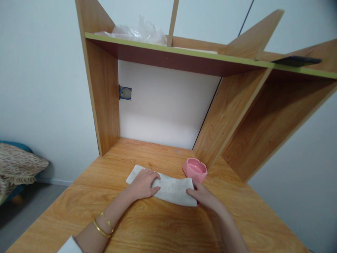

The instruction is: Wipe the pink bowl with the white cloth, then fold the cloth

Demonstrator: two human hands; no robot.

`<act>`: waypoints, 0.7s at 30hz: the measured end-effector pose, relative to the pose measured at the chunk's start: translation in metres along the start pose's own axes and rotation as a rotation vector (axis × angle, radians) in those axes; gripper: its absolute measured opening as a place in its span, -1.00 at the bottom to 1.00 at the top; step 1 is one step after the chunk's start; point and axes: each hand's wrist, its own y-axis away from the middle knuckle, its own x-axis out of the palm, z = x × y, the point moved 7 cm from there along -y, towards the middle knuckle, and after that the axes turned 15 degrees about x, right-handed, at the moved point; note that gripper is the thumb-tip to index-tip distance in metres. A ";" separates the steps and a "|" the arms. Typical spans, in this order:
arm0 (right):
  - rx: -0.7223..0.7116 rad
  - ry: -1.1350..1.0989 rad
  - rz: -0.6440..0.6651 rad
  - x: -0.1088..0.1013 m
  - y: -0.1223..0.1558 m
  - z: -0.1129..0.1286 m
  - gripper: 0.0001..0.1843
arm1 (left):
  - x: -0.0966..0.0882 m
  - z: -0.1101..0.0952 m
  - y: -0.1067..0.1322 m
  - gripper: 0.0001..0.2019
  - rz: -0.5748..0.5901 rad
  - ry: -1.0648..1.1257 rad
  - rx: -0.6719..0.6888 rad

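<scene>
A white cloth [171, 188] lies flat on the wooden desk [163, 225]. My left hand [143, 183] rests on the cloth's left part, fingers stretched out flat and pressing down. Gold bangles circle that wrist. My right hand [202, 196] is at the cloth's right end, thumb and fingers pinched on its edge. A small pink bowl [195, 169] stands just behind my right hand, close to the cloth's far right corner.
Wooden side panels [105, 102] and a shelf with a green edge [184, 52] enclose the desk's back. Crumpled clear plastic [139, 31] and a dark flat object [296, 61] lie on the shelf. A wall socket [124, 93] is at back left. A patterned cushion [18, 165] sits at far left.
</scene>
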 end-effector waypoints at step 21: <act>-0.013 -0.018 -0.352 -0.045 0.011 0.041 -0.22 | -0.025 0.057 0.015 -0.82 -0.208 0.056 -0.379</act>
